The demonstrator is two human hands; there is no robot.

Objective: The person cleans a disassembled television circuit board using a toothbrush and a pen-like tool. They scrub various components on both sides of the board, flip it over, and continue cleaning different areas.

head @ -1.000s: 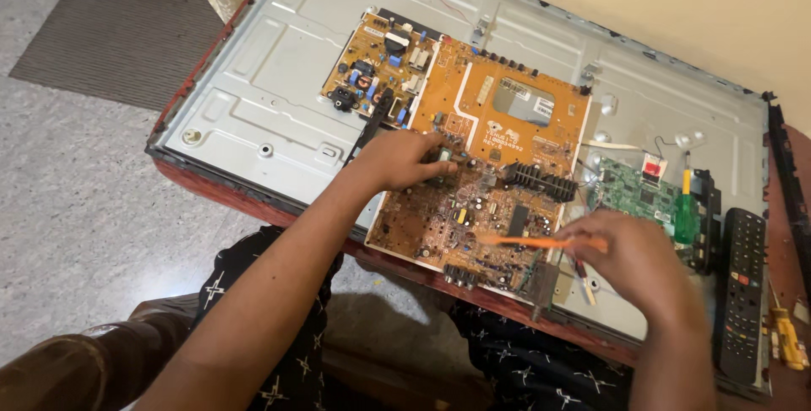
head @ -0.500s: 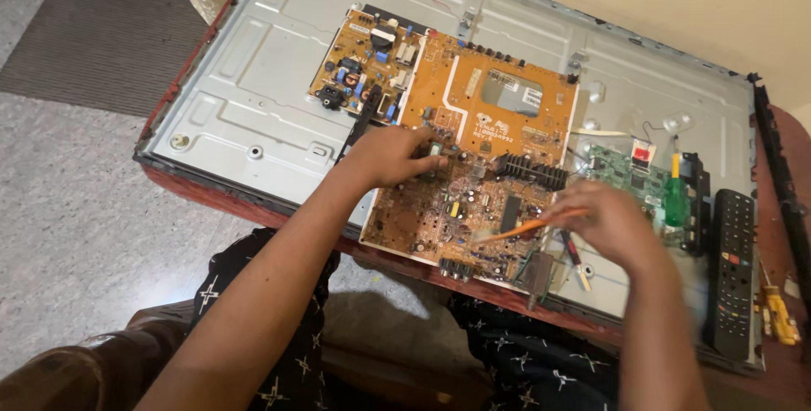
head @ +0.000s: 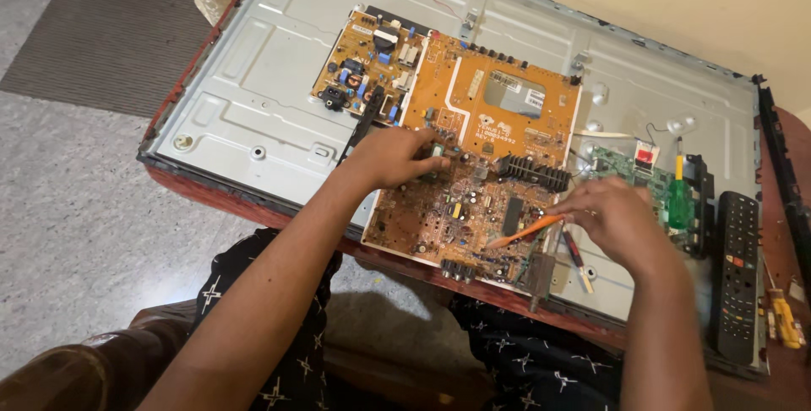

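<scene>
Circuit board [head: 473,200], orange-brown, lying on the grey metal panel [head: 253,107] across the counter [head: 781,242]: your left hand [head: 393,156] pinches a small part on it, while your right hand [head: 612,217] fingers close around an orange tool [head: 524,232] whose tip touches the board.

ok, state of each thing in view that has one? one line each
left hand: resting on the large orange circuit board, fingers on a component
right hand: gripping a thin orange tool, tip on the board
grey metal TV back panel: lying flat, cover off
green-handled screwdriver: lying loose on panel
black remote control: buttons up, untouched
</scene>
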